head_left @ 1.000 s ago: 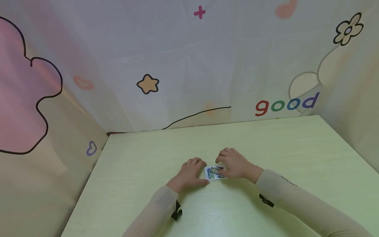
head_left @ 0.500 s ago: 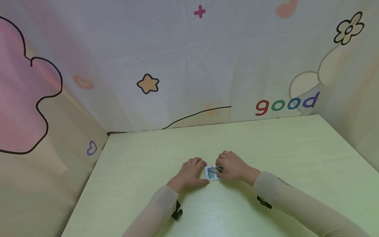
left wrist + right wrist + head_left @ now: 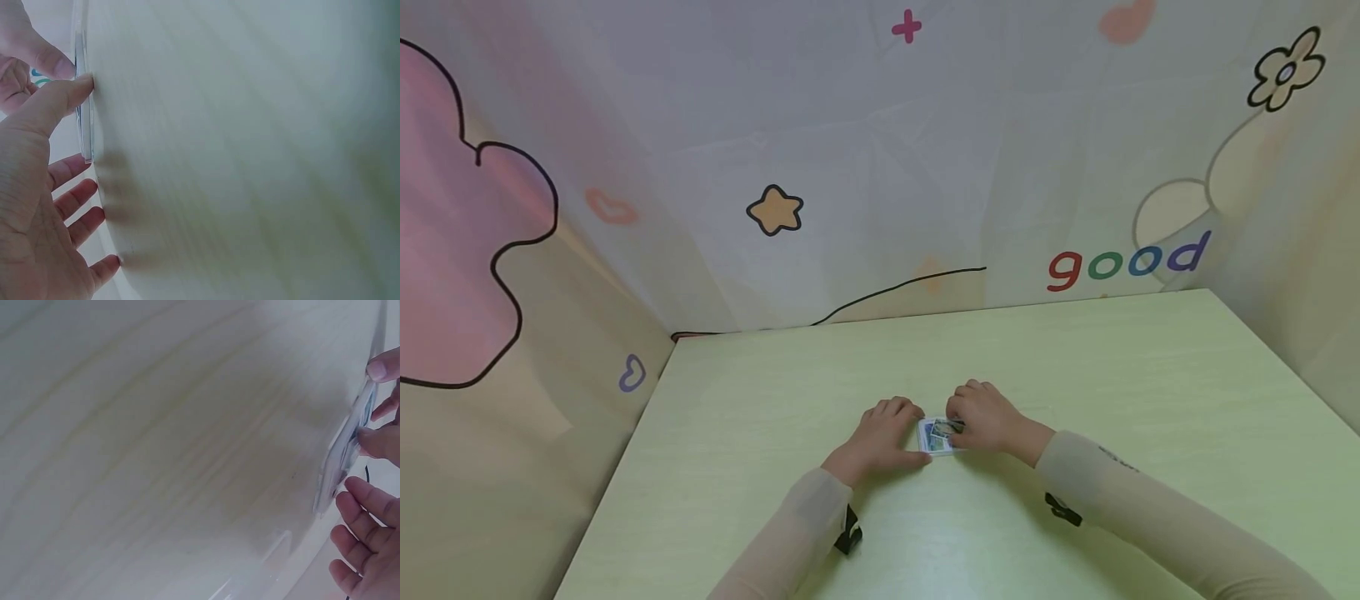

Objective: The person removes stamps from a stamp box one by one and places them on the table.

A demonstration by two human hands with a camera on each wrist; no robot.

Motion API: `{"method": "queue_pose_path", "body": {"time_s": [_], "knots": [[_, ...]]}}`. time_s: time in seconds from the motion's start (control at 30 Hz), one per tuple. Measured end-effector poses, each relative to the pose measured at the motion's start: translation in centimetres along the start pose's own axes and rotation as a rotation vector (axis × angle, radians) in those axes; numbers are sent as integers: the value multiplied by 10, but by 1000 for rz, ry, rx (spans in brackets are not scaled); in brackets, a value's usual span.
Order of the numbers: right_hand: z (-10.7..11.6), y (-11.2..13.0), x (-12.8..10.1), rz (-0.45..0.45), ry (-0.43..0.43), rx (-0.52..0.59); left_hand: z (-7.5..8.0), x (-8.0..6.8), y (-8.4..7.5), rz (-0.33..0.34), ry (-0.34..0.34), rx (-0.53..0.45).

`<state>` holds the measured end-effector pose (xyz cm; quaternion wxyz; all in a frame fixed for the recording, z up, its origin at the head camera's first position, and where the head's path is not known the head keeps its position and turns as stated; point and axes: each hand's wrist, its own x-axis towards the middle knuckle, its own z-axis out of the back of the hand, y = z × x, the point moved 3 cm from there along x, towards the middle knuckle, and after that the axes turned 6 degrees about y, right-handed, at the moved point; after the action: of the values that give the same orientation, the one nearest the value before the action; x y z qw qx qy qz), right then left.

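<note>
Behind a pale yellow-green wood-grained desk [image 3: 737,400], a creased whitish printed sheet [image 3: 850,167] bearing a black-outlined orange star [image 3: 775,210], a magenta plus sign [image 3: 907,27] and multicoloured "good" lettering [image 3: 1142,262]; at left, a black-outlined pink cloud shape [image 3: 452,250].

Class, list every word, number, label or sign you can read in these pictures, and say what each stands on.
"good": multicoloured letters on the patterned backdrop.
"+": pink plus sign on the same backdrop.
Small dark marking on the right sleeve: too small to read.
Picture card, partly covered by the right hand: any print is too small to read.
</note>
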<state>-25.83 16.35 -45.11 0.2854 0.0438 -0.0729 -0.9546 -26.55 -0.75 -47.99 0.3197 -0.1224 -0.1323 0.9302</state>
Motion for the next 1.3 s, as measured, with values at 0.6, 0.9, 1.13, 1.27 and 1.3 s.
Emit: {"method": "queue_pose_path", "body": {"time_s": [0.6,0.9,1.13,1.27,1.3], "knots": [[5,3,3,-58,47,65,-3,2,3,-17,-5,2],[7,3,5,-43,51,86,0,1,2,-13,-1,9],[6,3,6,-43,58,98,-1,2,2,-10,2,10],[5,4,6,-34,60,114,-2,2,3,-11,-1,4],[4,4,6,-30,58,120,-2,2,3,-12,-1,2]]}}
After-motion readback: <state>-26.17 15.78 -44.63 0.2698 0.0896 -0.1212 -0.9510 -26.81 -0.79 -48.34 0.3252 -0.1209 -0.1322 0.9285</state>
